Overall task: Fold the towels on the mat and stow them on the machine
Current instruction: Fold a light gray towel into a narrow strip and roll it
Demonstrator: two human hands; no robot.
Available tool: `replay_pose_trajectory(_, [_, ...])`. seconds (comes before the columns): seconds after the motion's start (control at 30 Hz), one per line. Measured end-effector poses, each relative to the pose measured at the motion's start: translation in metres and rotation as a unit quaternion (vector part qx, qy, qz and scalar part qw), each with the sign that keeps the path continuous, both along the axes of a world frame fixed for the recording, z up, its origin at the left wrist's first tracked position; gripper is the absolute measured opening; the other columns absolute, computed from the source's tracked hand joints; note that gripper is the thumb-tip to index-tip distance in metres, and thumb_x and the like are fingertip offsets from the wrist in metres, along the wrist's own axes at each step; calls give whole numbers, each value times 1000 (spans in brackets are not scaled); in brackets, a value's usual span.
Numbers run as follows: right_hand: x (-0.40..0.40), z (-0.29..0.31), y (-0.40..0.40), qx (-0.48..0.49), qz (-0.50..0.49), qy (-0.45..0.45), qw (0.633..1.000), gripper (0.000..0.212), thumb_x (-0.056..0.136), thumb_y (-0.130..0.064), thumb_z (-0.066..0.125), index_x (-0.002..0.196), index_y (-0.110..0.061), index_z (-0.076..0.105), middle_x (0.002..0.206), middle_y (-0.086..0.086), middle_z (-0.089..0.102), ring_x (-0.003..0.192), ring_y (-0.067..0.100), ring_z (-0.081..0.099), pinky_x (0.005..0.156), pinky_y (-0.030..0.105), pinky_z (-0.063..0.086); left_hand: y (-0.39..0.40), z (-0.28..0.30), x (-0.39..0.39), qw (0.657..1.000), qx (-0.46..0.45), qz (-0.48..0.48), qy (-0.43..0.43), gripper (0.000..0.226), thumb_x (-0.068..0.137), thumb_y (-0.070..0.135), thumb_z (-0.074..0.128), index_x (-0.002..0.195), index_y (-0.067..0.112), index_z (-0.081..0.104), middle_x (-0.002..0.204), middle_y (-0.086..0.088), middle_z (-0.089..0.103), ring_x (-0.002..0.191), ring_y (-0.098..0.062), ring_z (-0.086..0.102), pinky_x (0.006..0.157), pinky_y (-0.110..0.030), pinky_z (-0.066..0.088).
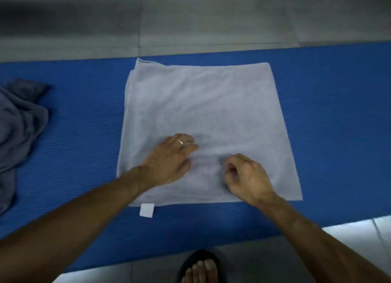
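Two hands on the pale towel (203, 117), which lies flat and partly folded on the blue mat (338, 113): left hand (169, 158) spread flat, pressing; right hand (247, 177) loosely curled, grip unclear. Smooth outward from the centre, square the edges, then fold again. Crumpled grey towel (19, 130) waits at left; machine not in view.

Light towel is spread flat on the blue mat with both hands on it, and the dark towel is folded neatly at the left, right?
Not quite. The head view shows the dark towel crumpled, not folded. The rest holds: light towel flat on the blue mat, left hand and right hand on it.
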State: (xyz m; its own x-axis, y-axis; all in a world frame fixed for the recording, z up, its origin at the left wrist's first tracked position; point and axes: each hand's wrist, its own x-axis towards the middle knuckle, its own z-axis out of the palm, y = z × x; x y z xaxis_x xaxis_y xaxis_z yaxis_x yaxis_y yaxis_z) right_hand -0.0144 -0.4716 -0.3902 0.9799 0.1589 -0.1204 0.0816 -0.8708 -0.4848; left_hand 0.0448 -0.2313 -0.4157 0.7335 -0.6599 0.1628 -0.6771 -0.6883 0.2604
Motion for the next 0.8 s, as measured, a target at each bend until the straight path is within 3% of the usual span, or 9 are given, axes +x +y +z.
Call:
replay_pose_trajectory(0.1, [-36, -2, -77, -141, 19, -34, 989, 29, 67, -33, 46, 82, -14, 61, 83, 3, 59, 78, 28, 58, 69, 38, 45, -45, -3, -38, 997, 28, -65, 4, 33, 84, 37, 55, 106, 14, 64, 104, -6, 61, 94, -24, 57, 80, -35, 41])
replay_pose_trajectory(0.23, [-60, -6, -125, -249, 50, -8, 967, 32, 65, -30, 56, 92, -13, 62, 96, 6, 58, 89, 30, 55, 76, 43, 44, -70, -6, -55, 991, 88, -97, 13, 40, 84, 50, 44, 95, 18, 66, 91, -1, 61, 85, -20, 59, 75, -32, 40])
replay_pose_trajectory(0.37, [-59, -15, -133, -258, 61, -50, 963, 35, 62, -11, 76, 96, -11, 65, 93, 9, 63, 84, 31, 59, 73, 44, 49, -73, -2, -58, 984, 110, -138, -5, 32, 86, 38, 42, 74, 18, 65, 72, 1, 60, 69, -18, 60, 58, -25, 47])
replay_pose_trajectory(0.5, [-71, -18, -141, -259, 58, -72, 961, 13, 70, -9, 65, 83, -12, 64, 85, 7, 62, 76, 30, 58, 67, 41, 46, -71, -5, -60, 978, 103, -179, -7, 25, 85, 19, 43, 64, 16, 56, 63, 0, 54, 58, -18, 55, 42, -27, 40])
replay_pose_trajectory(0.57, [-76, -14, -143, -247, 64, -63, 965, 19, 75, -23, 50, 83, -14, 64, 85, 4, 61, 77, 28, 57, 69, 40, 43, -71, -5, -63, 982, 78, -171, 6, 23, 86, 21, 45, 66, 16, 57, 66, 1, 55, 62, -19, 56, 45, -28, 42])
replay_pose_trajectory(0.67, [-66, -4, -138, -198, 29, -89, 976, 30, 77, -38, 47, 79, -13, 64, 86, 5, 60, 79, 28, 56, 72, 40, 41, -86, 0, -55, 994, 17, -105, 6, 23, 88, 29, 49, 82, 16, 67, 81, -1, 61, 77, -19, 59, 60, -28, 45])
replay_pose_trajectory(0.73, [-44, -2, -127, -181, -2, -117, 977, 37, 82, -38, 44, 95, -12, 66, 101, 8, 63, 90, 31, 58, 77, 42, 43, -106, -3, -39, 998, 0, -55, -15, 31, 88, 30, 48, 101, 13, 70, 101, -7, 65, 94, -23, 58, 76, -31, 48])
replay_pose_trajectory(0.8, [-14, -7, -110, -170, -9, -103, 980, 48, 88, -37, 39, 122, -12, 61, 129, 11, 59, 116, 32, 54, 92, 43, 43, -128, -8, -17, 999, 44, -9, -6, 44, 87, 32, 43, 119, 10, 66, 123, -12, 61, 117, -30, 53, 96, -41, 46])
